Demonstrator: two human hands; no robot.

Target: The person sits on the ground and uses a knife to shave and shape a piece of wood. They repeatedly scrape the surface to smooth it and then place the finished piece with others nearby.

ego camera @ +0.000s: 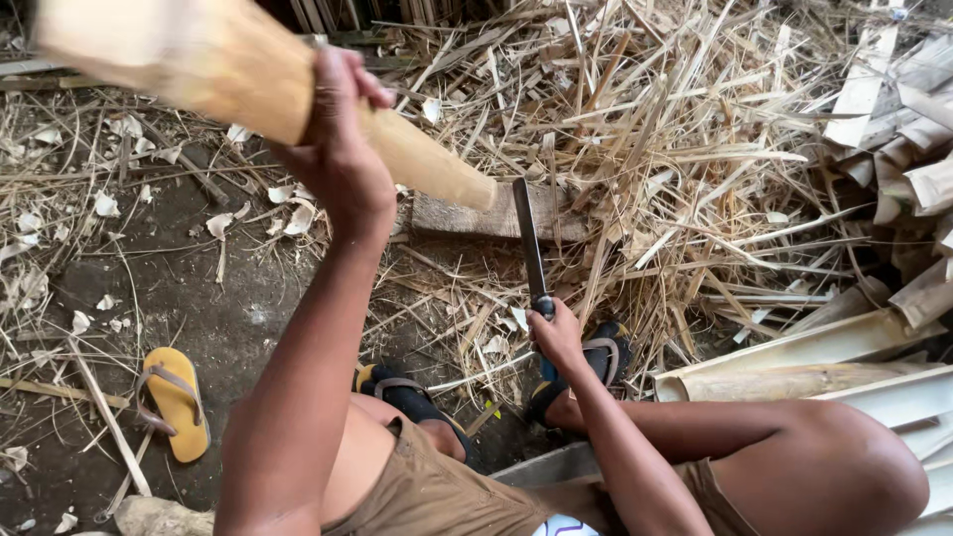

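Rough wooden log [248, 74], metal blade [529, 238]

Open dark ground [213, 298] at left of the wooden block [496, 216], dotted only with pale chips and one yellow sandal [177, 402]; passage free there. Right and far side blocked by a dense heap of dry strips and shavings [685, 149], with stacked pale split lengths [824, 362] closing the near right. Gap over the block narrowed by the thick stalk [248, 79] in the left hand [338, 149] and the upright blade [529, 238] in the right hand [556, 337].
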